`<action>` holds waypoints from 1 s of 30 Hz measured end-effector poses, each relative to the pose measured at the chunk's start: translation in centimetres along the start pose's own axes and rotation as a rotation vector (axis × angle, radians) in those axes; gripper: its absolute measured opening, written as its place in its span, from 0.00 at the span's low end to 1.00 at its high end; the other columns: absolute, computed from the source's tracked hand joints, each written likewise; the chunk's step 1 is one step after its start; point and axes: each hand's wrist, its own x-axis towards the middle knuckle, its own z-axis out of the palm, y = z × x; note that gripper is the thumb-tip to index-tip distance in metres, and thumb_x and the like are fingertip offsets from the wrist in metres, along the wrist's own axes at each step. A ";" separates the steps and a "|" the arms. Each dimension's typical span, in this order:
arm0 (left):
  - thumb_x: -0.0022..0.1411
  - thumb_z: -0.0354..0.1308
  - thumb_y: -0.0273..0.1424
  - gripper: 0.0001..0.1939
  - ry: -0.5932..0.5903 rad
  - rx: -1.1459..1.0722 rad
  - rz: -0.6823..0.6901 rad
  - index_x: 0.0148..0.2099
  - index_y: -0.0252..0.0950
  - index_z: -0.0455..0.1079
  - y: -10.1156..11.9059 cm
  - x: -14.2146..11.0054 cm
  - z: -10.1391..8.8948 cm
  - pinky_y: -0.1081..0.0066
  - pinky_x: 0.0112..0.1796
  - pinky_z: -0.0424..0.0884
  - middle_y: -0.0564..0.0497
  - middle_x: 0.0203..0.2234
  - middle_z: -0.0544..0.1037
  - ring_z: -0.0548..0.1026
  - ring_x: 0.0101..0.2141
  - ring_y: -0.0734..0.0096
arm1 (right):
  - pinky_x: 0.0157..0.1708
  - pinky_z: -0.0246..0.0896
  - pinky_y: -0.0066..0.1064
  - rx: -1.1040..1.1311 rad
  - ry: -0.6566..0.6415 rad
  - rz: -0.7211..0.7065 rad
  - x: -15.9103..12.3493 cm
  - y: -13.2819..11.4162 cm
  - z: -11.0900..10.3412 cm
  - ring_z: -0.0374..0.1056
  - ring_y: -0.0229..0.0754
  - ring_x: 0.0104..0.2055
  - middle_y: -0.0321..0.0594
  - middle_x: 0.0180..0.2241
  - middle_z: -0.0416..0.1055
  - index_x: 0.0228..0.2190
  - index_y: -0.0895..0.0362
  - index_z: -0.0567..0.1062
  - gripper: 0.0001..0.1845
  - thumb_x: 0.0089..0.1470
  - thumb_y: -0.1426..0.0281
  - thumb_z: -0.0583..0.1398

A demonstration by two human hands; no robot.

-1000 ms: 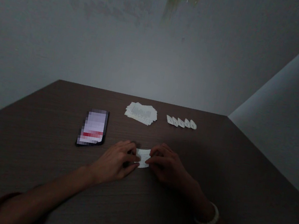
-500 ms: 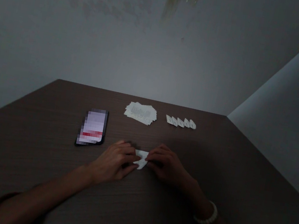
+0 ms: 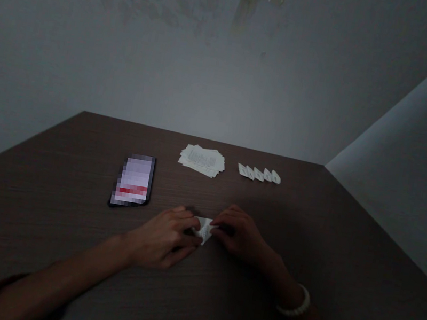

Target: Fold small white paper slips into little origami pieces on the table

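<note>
A small white paper slip (image 3: 205,228) lies folded into a pointed shape on the dark wooden table (image 3: 49,199). My left hand (image 3: 167,235) presses on its left side with fingers curled onto it. My right hand (image 3: 236,233), with a white bracelet on its wrist, pinches the slip's right side. Most of the slip is hidden under the fingers.
A phone (image 3: 133,180) with a lit screen lies to the left of my hands. Further back sit a stack of printed paper slips (image 3: 202,160) and a row of several small folded paper pieces (image 3: 259,174). Pale walls meet behind the table's far corner.
The slip went from a flat rectangle to a narrower, pointed fold. Both hands closed in over it and stayed in the same spot.
</note>
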 end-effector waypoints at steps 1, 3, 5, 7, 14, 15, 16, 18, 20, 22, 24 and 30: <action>0.66 0.50 0.32 0.12 -0.006 0.009 0.015 0.47 0.40 0.73 0.0 0.0 -0.1 0.59 0.42 0.65 0.47 0.38 0.71 0.69 0.39 0.61 | 0.39 0.63 0.35 -0.002 -0.003 0.004 0.0 0.0 0.0 0.67 0.43 0.38 0.41 0.32 0.75 0.35 0.56 0.77 0.05 0.54 0.72 0.63; 0.66 0.51 0.32 0.11 -0.006 0.027 0.030 0.45 0.39 0.73 0.1 -0.1 -0.2 0.59 0.43 0.65 0.47 0.38 0.71 0.70 0.39 0.61 | 0.40 0.63 0.35 -0.003 -0.013 0.013 0.0 0.0 -0.1 0.67 0.43 0.38 0.41 0.32 0.75 0.34 0.56 0.77 0.04 0.54 0.72 0.63; 0.65 0.51 0.32 0.11 0.003 0.049 0.024 0.44 0.39 0.74 0.2 -0.2 -0.2 0.59 0.42 0.66 0.47 0.38 0.71 0.70 0.39 0.61 | 0.41 0.63 0.35 0.007 -0.027 0.019 0.0 -0.1 -0.3 0.67 0.43 0.38 0.40 0.32 0.75 0.34 0.56 0.77 0.03 0.53 0.72 0.63; 0.65 0.51 0.31 0.11 0.012 0.062 0.002 0.44 0.39 0.74 0.4 -0.3 -0.1 0.60 0.40 0.67 0.46 0.38 0.71 0.70 0.38 0.61 | 0.42 0.63 0.35 0.025 -0.040 0.018 0.0 -0.2 -0.5 0.67 0.43 0.40 0.40 0.33 0.75 0.34 0.56 0.76 0.04 0.53 0.72 0.64; 0.65 0.50 0.29 0.12 0.048 0.002 -0.051 0.45 0.36 0.73 0.4 -0.4 0.4 0.62 0.42 0.69 0.45 0.39 0.71 0.70 0.41 0.61 | 0.42 0.64 0.35 0.043 -0.063 -0.042 -0.1 -0.3 -0.9 0.67 0.43 0.41 0.39 0.37 0.75 0.32 0.54 0.78 0.12 0.46 0.82 0.62; 0.65 0.50 0.29 0.12 0.037 -0.002 -0.056 0.45 0.36 0.73 0.3 -0.4 0.4 0.62 0.42 0.69 0.45 0.38 0.71 0.70 0.41 0.61 | 0.42 0.63 0.35 0.041 -0.063 -0.046 -0.1 -0.2 -0.9 0.67 0.43 0.41 0.39 0.37 0.75 0.31 0.54 0.78 0.13 0.45 0.82 0.62; 0.65 0.50 0.29 0.12 0.029 -0.002 -0.060 0.45 0.36 0.74 0.4 -0.3 0.4 0.62 0.42 0.69 0.45 0.38 0.71 0.70 0.40 0.61 | 0.41 0.63 0.35 0.041 -0.059 -0.052 -0.1 -0.2 -0.9 0.67 0.42 0.40 0.39 0.37 0.75 0.31 0.54 0.78 0.13 0.45 0.82 0.62; 0.64 0.50 0.29 0.11 0.030 0.003 -0.063 0.43 0.36 0.74 0.5 -0.2 0.3 0.61 0.41 0.69 0.46 0.37 0.71 0.70 0.40 0.62 | 0.41 0.63 0.34 0.047 -0.050 -0.069 -0.1 -0.1 -0.8 0.67 0.42 0.39 0.38 0.37 0.75 0.31 0.54 0.79 0.14 0.44 0.83 0.61; 0.64 0.51 0.29 0.10 0.043 0.011 -0.074 0.41 0.36 0.74 0.7 -0.1 0.2 0.62 0.40 0.68 0.46 0.36 0.71 0.70 0.38 0.62 | 0.41 0.63 0.33 0.054 -0.047 -0.082 -0.2 0.0 -0.7 0.67 0.41 0.39 0.38 0.37 0.76 0.30 0.54 0.79 0.14 0.44 0.83 0.62; 0.63 0.52 0.30 0.09 0.053 0.028 -0.109 0.37 0.36 0.74 0.8 0.0 0.3 0.63 0.39 0.69 0.47 0.34 0.72 0.70 0.37 0.63 | 0.41 0.63 0.34 0.055 -0.054 -0.080 -0.1 0.0 -0.6 0.67 0.41 0.39 0.37 0.37 0.76 0.30 0.53 0.80 0.14 0.45 0.83 0.62; 0.63 0.51 0.29 0.10 0.075 0.059 -0.146 0.35 0.35 0.73 0.8 -0.1 0.4 0.63 0.39 0.69 0.47 0.32 0.72 0.70 0.36 0.63 | 0.42 0.63 0.34 0.054 -0.065 -0.072 -0.1 0.0 -0.6 0.67 0.40 0.39 0.37 0.37 0.76 0.30 0.53 0.80 0.13 0.46 0.83 0.62; 0.63 0.49 0.29 0.12 0.115 0.244 -0.124 0.32 0.33 0.72 0.6 -0.1 0.8 0.62 0.37 0.68 0.47 0.28 0.72 0.70 0.32 0.64 | 0.42 0.63 0.34 0.051 -0.075 -0.067 -0.1 0.0 -0.7 0.68 0.41 0.39 0.38 0.37 0.76 0.31 0.53 0.80 0.13 0.47 0.82 0.62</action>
